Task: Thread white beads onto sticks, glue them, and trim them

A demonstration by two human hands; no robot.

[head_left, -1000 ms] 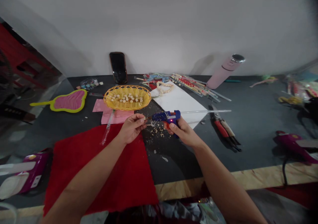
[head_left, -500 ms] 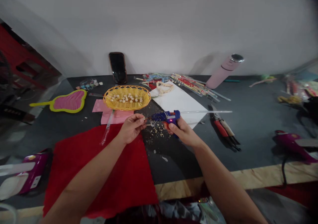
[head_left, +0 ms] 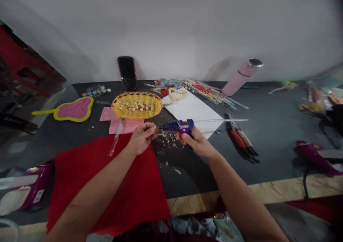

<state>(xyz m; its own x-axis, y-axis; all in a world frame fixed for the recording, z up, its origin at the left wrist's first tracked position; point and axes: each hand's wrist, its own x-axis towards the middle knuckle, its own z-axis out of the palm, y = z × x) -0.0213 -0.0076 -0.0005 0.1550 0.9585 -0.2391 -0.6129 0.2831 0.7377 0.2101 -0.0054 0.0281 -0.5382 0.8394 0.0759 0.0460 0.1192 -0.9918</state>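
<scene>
My right hand (head_left: 199,142) is wrapped around a blue hot glue gun (head_left: 175,126) with a small red light lit on its side. A long clear glue stick (head_left: 227,120) runs out of its back end toward the right. Opposite the nozzle, my left hand (head_left: 142,138) is closed, thumb and forefinger pinching a small pale piece (head_left: 155,127) at the nozzle tip; fingers partly hide it. Just beyond my left hand stands a yellow wicker basket (head_left: 136,116) holding several small pale pieces. Pale crumbs (head_left: 170,141) lie scattered on the table beneath the gun.
Red felt (head_left: 112,192) lies under my left forearm, pink sheets (head_left: 128,126) near the basket. White paper (head_left: 193,108) carries a heart-shaped beaded loop (head_left: 177,95). Pliers (head_left: 241,138) lie right; a pink flask (head_left: 241,77) and a phone (head_left: 127,73) stand behind. A yellow-framed pink paddle shape (head_left: 75,109) lies left.
The clear glue stick's far end has shifted slightly left, toward the gun. Both hands have stayed almost in place.
</scene>
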